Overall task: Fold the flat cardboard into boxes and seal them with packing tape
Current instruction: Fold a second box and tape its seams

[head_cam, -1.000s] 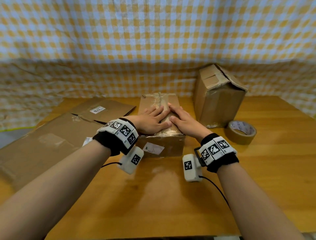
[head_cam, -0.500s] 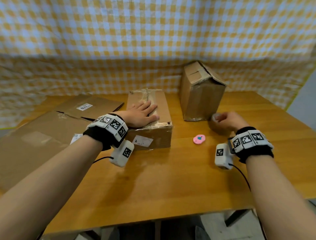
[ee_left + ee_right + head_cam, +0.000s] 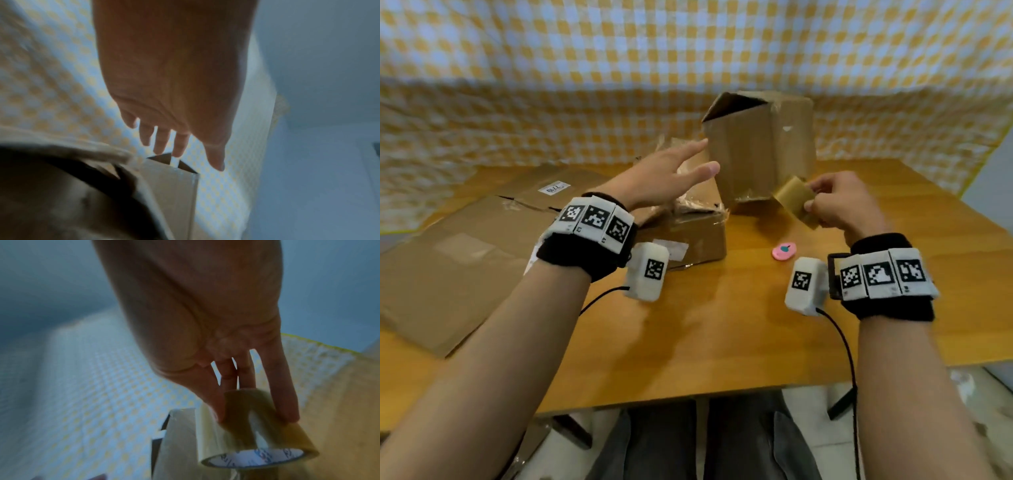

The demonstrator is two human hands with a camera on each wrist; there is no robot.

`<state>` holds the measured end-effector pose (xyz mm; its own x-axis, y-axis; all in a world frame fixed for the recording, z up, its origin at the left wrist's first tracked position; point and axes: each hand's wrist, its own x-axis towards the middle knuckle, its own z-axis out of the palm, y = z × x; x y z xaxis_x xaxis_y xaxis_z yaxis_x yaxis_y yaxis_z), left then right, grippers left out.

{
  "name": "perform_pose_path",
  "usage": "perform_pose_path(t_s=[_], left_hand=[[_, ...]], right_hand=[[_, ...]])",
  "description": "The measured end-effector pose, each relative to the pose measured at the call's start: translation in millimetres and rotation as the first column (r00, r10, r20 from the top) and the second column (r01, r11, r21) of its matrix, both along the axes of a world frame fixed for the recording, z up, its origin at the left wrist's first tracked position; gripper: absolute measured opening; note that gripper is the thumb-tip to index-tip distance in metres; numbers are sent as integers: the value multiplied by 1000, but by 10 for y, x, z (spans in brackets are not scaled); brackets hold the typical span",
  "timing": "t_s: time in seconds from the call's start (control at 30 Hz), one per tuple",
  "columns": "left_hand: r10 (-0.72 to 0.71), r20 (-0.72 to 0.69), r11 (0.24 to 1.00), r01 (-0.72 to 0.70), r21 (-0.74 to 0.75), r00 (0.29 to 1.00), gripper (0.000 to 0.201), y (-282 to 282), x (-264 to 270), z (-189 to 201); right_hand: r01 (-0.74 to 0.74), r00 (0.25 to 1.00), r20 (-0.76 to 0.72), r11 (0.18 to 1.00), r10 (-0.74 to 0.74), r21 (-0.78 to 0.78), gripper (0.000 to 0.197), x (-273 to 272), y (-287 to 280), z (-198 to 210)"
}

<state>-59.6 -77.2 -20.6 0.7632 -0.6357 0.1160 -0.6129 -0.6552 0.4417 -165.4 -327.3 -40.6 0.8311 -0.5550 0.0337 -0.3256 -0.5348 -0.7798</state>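
Note:
A low taped cardboard box (image 3: 690,228) lies on the wooden table (image 3: 688,342) at the centre. Behind it stands a tall cardboard box (image 3: 760,150) (image 3: 170,183), tilted, with its top flaps loose. My left hand (image 3: 671,173) (image 3: 174,138) hovers above the low box, fingers spread and straight, its tips close to the tall box's left edge. My right hand (image 3: 835,202) (image 3: 236,378) pinches a roll of brown packing tape (image 3: 794,198) (image 3: 257,434) in the air, just right of the tall box's base.
Flat cardboard sheets (image 3: 458,260) lie on the left part of the table, one with a white label (image 3: 557,187). A small pink object (image 3: 784,250) sits on the table between the low box and my right wrist. A checked cloth (image 3: 551,68) hangs behind.
My right hand left the low box, reached right and lifted the tape roll off the table. My left hand rose from the low box toward the tall box.

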Motion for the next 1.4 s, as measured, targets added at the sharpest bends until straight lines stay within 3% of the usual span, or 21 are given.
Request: perform_pose_path(t_s=[0.13, 0.27, 0.43, 0.5, 0.7, 0.87, 0.93, 1.0, 1.2, 1.3, 1.4], left_hand=[[-10, -25, 997, 8, -73, 1000, 72, 33, -332, 63], [-3, -117, 998, -4, -66, 993, 78, 100, -493, -176], [-61, 79, 998, 62, -11, 995, 84, -131, -457, -303], [-117, 78, 992, 113, 49, 990, 90, -390, -366, -188], [-209, 253, 949, 134, 285, 945, 111, -1180, 66, 236], [-388, 233, 844, 242, 479, 892, 69, -1659, 302, 289], [-416, 241, 784, 212, 583, 877, 61, -1826, 381, 231], [-396, 302, 782, 146, 606, 867, 61, -1990, 438, 191], [-216, 277, 835, 30, 550, 936, 78, -2360, 673, 20], [-146, 254, 896, 19, 443, 956, 62, -2411, 643, -20], [-63, 169, 987, 36, 159, 984, 73, -2370, 657, 133]], right_hand=[[-15, 988, 152, 999, 23, -49, 30, -234, 371, 7], [25, 991, 134, 999, -28, 24, 26, -321, 469, -211], [56, 997, 45, 997, -58, 48, 27, -311, 391, -431], [54, 999, -1, 998, -54, 45, 29, -270, 356, -456], [58, 998, -28, 998, -58, -6, 27, -100, 121, -478], [73, 996, -46, 996, -70, 52, 35, -7, -123, -526], [81, 996, -41, 995, -78, 65, 33, 4, -226, -545], [89, 996, -36, 993, -87, 79, 35, 13, -309, -572], [151, 988, -54, 987, -148, 58, 33, -63, -530, -599], [176, 983, -63, 983, -173, 44, 32, -158, -665, -582], [177, 982, -66, 983, -174, 40, 32, -171, -751, -570]])
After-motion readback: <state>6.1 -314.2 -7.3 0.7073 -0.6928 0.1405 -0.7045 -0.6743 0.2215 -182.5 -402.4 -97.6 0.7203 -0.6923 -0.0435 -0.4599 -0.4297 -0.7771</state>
